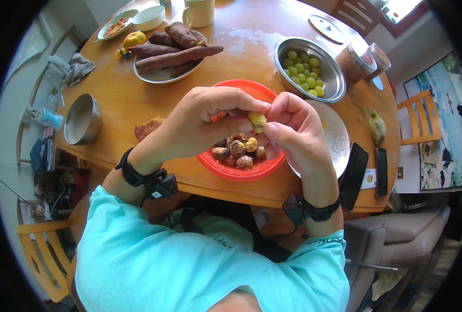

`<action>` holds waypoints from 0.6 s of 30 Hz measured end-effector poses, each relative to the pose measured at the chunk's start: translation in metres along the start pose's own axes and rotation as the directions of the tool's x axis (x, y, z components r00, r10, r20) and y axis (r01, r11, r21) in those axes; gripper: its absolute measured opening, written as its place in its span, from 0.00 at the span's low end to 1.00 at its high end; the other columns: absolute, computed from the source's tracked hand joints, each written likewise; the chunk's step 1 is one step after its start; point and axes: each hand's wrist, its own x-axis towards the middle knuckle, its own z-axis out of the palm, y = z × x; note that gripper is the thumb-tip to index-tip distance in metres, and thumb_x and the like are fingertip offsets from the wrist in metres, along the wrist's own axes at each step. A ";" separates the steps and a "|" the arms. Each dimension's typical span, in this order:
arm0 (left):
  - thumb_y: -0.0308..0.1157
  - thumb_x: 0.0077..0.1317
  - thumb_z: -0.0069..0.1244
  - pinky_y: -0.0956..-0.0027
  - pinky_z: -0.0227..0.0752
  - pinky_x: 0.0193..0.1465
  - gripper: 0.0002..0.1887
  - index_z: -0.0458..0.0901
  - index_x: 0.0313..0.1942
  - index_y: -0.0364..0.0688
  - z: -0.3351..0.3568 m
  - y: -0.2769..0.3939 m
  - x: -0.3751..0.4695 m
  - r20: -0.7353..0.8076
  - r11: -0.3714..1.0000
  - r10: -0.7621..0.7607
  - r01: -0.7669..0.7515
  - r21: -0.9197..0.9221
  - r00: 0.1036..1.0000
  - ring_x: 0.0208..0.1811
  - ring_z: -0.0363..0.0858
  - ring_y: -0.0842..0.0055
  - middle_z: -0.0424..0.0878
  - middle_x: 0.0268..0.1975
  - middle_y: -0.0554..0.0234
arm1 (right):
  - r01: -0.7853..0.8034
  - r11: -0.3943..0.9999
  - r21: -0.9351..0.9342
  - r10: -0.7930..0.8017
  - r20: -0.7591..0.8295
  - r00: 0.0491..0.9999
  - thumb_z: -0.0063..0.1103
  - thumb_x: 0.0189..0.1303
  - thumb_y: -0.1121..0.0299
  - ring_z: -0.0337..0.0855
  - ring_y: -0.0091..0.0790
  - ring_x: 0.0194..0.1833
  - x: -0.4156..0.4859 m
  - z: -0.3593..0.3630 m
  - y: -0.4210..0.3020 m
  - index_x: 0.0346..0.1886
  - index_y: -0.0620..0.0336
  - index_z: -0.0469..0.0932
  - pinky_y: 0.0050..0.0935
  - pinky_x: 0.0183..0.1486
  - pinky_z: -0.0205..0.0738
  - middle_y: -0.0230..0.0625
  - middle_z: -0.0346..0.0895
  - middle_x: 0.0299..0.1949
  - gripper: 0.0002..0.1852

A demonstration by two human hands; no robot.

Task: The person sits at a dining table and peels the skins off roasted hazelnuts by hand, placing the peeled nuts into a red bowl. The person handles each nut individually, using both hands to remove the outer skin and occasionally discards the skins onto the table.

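A small yellow peeled piece, apparently a chestnut (258,121), is pinched between the fingertips of both hands. My left hand (215,111) grips it from the left with thumb and forefinger, and my right hand (293,126) meets it from the right. Beneath them stands a red plastic basket (238,173) with a perforated wall. Several brown chestnuts (237,148) lie inside it, one showing yellow flesh (251,144). My hands hide part of the basket. A white plate (338,136) with a grey flower pattern sits partly behind my right hand and wrist.
A steel bowl of green grapes (307,74) stands beyond the right hand. Sweet potatoes (176,56) fill a dish at the back left. An empty metal bowl (83,119) is at left. A black phone (354,175) and lidded jars (356,64) occupy the right side.
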 end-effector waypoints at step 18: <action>0.20 0.67 0.57 0.70 0.84 0.45 0.13 0.85 0.51 0.37 0.004 0.008 0.005 -0.076 0.984 0.113 -0.100 0.148 0.991 0.42 0.88 0.74 0.88 0.43 0.59 | 0.027 0.992 -0.127 -0.028 -0.006 1.000 0.65 0.68 0.72 0.87 0.22 0.33 0.001 0.000 -0.002 0.49 0.66 0.76 0.20 0.35 0.84 0.40 0.86 0.39 0.11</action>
